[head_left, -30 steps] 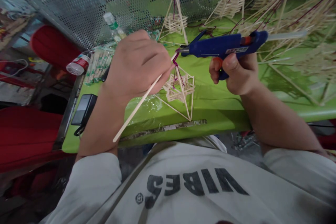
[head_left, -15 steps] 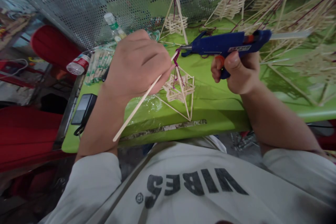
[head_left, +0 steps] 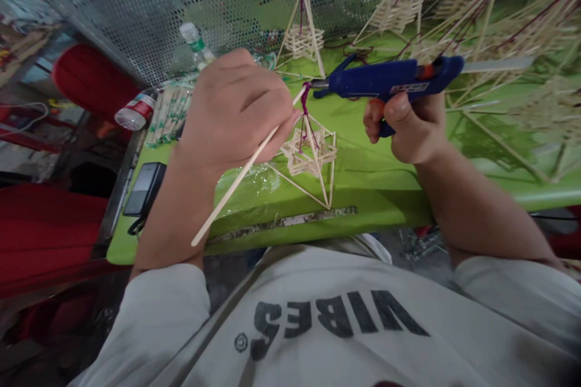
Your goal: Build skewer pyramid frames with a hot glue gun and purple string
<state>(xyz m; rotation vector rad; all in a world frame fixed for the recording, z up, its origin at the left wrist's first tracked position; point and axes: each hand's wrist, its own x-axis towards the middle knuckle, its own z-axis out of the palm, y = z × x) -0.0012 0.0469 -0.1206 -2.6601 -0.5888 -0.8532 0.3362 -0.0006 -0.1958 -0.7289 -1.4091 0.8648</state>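
Note:
My left hand (head_left: 240, 112) is closed around a thin wooden stick (head_left: 236, 186), which slants down toward my forearm. Purple yarn (head_left: 305, 100) loops over the stick's upper end, and it runs down to the peak of a small stick pyramid (head_left: 313, 154) standing on the green table. My right hand (head_left: 413, 124) grips a blue glue gun (head_left: 376, 77) with a finger at its orange trigger. The gun's metal nozzle meets the yarn at the stick's tip. A clear glue stick (head_left: 497, 65) pokes out of the gun's back.
Another stick pyramid (head_left: 304, 39) stands behind, and several more crowd the right side. Wrapped stick bundles (head_left: 167, 112), a bottle (head_left: 136, 111) and a dark grey box (head_left: 145, 188) lie left on the green table (head_left: 385, 196). A perforated metal panel (head_left: 149, 6) borders the back.
The glue gun and my right hand have shifted slightly left, bringing the nozzle closer onto the yarn. My left hand has moved a little left with the stick.

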